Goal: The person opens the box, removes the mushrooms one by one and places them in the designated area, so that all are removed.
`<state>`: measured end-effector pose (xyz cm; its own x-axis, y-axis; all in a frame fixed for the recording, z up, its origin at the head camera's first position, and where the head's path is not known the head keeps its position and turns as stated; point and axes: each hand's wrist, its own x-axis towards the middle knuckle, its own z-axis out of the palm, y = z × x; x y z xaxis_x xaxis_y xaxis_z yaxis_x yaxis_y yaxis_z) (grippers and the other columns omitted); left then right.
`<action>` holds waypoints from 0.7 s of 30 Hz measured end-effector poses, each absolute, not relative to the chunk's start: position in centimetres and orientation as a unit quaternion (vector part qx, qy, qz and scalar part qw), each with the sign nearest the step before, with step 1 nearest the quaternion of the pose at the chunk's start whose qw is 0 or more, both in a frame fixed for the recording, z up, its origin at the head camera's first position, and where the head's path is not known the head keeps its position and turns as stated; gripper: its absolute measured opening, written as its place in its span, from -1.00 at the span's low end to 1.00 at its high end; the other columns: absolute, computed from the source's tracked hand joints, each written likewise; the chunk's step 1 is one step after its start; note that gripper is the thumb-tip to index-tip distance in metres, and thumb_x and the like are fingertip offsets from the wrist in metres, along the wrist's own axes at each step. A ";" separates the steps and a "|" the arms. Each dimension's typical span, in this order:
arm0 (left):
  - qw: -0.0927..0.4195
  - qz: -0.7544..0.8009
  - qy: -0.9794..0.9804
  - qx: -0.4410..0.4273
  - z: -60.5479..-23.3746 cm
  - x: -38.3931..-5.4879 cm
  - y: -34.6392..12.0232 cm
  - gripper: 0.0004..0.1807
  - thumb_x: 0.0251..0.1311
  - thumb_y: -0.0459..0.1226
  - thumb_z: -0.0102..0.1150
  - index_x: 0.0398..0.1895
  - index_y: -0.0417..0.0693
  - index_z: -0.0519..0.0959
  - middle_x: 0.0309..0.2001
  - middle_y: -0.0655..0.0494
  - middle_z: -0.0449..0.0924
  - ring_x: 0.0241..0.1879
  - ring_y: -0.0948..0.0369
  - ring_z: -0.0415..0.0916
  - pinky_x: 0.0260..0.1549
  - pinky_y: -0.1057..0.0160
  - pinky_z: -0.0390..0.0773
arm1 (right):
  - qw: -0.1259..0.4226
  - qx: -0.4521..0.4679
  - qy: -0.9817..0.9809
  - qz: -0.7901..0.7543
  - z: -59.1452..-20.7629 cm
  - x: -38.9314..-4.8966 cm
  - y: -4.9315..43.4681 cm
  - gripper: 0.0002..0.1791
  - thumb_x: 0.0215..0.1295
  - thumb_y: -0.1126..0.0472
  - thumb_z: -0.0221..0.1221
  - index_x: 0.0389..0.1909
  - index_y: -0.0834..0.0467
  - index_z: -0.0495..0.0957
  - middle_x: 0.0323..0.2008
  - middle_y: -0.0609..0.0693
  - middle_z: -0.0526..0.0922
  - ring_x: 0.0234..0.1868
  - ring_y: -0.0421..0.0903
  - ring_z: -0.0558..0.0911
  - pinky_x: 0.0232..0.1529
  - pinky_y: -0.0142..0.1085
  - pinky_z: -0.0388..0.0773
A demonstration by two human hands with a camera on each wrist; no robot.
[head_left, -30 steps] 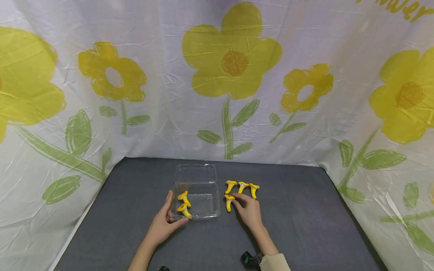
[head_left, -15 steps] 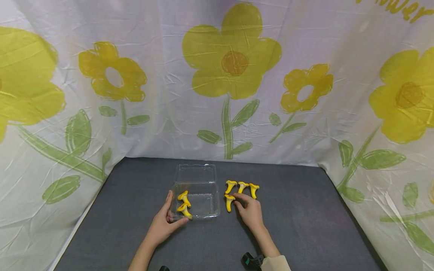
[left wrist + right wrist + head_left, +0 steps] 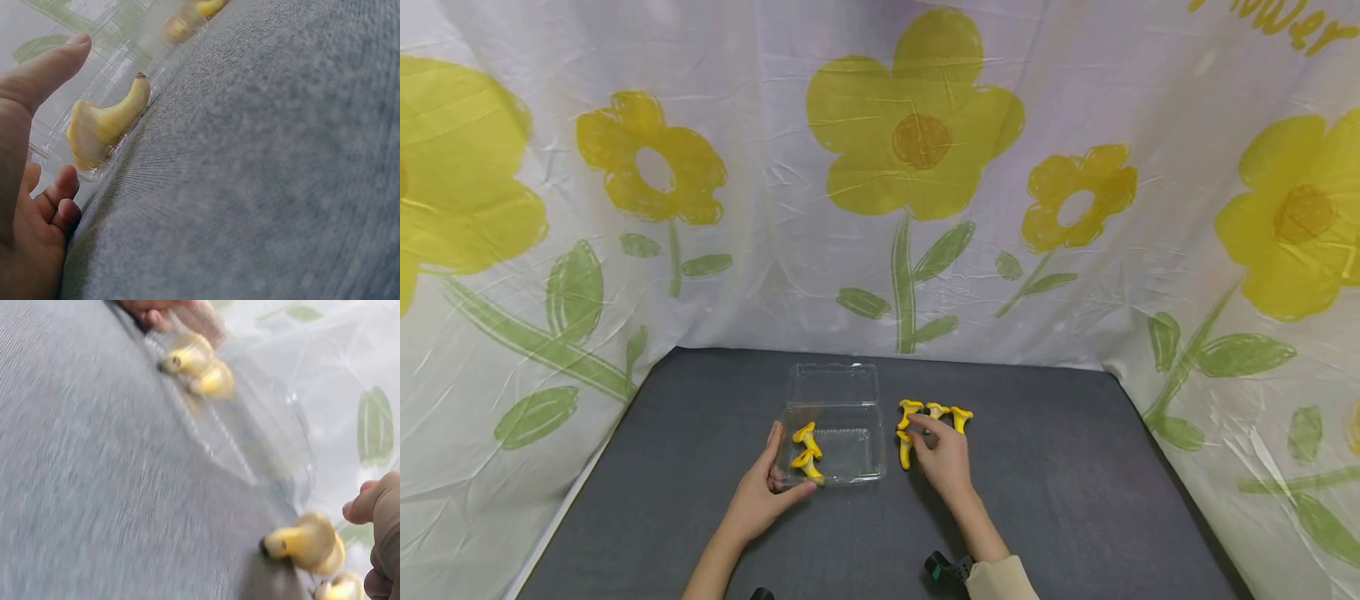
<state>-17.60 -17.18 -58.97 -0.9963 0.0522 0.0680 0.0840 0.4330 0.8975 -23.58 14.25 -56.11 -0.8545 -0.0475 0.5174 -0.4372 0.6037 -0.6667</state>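
Observation:
A clear plastic clamshell container (image 3: 850, 446) lies with its lid (image 3: 833, 385) folded back. Inside, at the left, are two yellow chanterelle mushrooms (image 3: 809, 467). My left hand (image 3: 758, 500) holds the container's front left corner between thumb and fingers; the left wrist view shows a mushroom (image 3: 109, 125) through the wall beside the thumb. To the container's right, my right hand (image 3: 946, 462) hovers over the loose mushrooms, thumb and index finger apart near the front one (image 3: 905, 454). Nothing shows between those fingers in the right wrist view, where the mushrooms (image 3: 306, 540) sit below the thumb.
Behind the right hand stand more mushrooms in a row, including the rightmost mushroom (image 3: 961, 418). A dark grey cloth (image 3: 1075, 483) covers the table. White fabric with printed yellow flowers (image 3: 925, 250) hangs around its back and sides.
My right hand has moved slightly away from me and to the left, covering part of the loose mushrooms. The left hand and the container stay in place.

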 end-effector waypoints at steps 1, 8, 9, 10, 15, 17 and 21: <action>0.015 -0.530 -0.847 -0.040 -59.0 -17.6 -17.2 0.35 0.11 -0.01 0.64 0.77 0.04 -0.15 0.75 -0.02 -0.21 -0.45 0.29 0.22 -0.38 0.34 0.37 | 0.227 0.141 -0.865 0.424 -55.9 -23.7 13.9 -0.67 0.21 0.47 0.46 0.00 0.21 0.82 -0.06 0.09 0.84 -0.75 -0.50 0.11 -0.68 -0.45 0.24; 0.010 -0.528 -0.848 -0.038 -59.0 -17.7 -17.2 0.35 0.12 -0.01 0.63 0.78 0.08 -0.15 0.75 0.01 -0.21 -0.44 0.29 0.24 -0.37 0.34 0.37 | 0.224 0.155 -0.852 0.447 -54.8 -24.2 10.9 -0.68 0.22 0.47 0.45 -0.02 0.18 0.83 -0.06 0.07 0.84 -0.76 -0.51 0.07 -0.71 -0.50 0.17; 0.008 -0.529 -0.848 -0.038 -59.1 -17.8 -17.2 0.35 0.12 0.00 0.63 0.78 0.09 -0.16 0.75 0.03 -0.22 -0.44 0.29 0.24 -0.37 0.34 0.38 | 0.224 0.159 -0.849 0.452 -54.6 -24.2 10.4 -0.69 0.22 0.48 0.44 -0.02 0.19 0.83 -0.07 0.07 0.84 -0.76 -0.52 0.07 -0.71 -0.51 0.16; 0.006 -0.531 -0.846 -0.038 -59.1 -17.8 -17.2 0.34 0.12 0.00 0.63 0.78 0.10 -0.16 0.75 0.03 -0.23 -0.45 0.29 0.24 -0.37 0.34 0.38 | 0.224 0.164 -0.846 0.455 -54.4 -24.3 10.0 -0.69 0.22 0.47 0.44 -0.02 0.19 0.83 -0.06 0.06 0.84 -0.76 -0.52 0.07 -0.71 -0.51 0.16; 0.006 -0.536 -0.843 -0.039 -59.1 -17.8 -17.1 0.34 0.13 -0.01 0.63 0.78 0.08 -0.16 0.75 0.01 -0.23 -0.45 0.28 0.25 -0.37 0.35 0.40 | 0.211 0.192 -0.845 0.452 -53.7 -24.7 7.8 -0.69 0.27 0.44 0.42 0.01 0.18 0.82 -0.03 0.06 0.84 -0.76 -0.51 0.10 -0.70 -0.53 0.15; 0.007 -0.536 -0.843 -0.041 -59.0 -17.7 -17.1 0.34 0.13 -0.03 0.63 0.78 0.05 -0.16 0.74 -0.01 -0.23 -0.45 0.28 0.25 -0.38 0.35 0.40 | 0.202 0.200 -0.847 0.449 -53.5 -24.9 7.0 -0.70 0.29 0.43 0.42 0.03 0.18 0.81 -0.02 0.06 0.84 -0.75 -0.50 0.13 -0.67 -0.53 0.17; 0.012 -0.534 -0.844 -0.044 -58.8 -17.6 -17.3 0.33 0.15 -0.06 0.62 0.77 0.02 -0.16 0.74 -0.05 -0.21 -0.46 0.28 0.26 -0.38 0.35 0.41 | 0.179 0.213 -0.850 0.447 -53.2 -25.3 5.6 -0.70 0.30 0.40 0.42 0.04 0.17 0.81 -0.01 0.05 0.83 -0.74 -0.46 0.15 -0.65 -0.52 0.19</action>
<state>-17.61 -17.26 -58.83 -0.9959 0.0615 0.0665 0.0864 0.4248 0.9012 -25.26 5.62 -53.24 -0.8457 -0.2017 0.4942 -0.5214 0.5097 -0.6843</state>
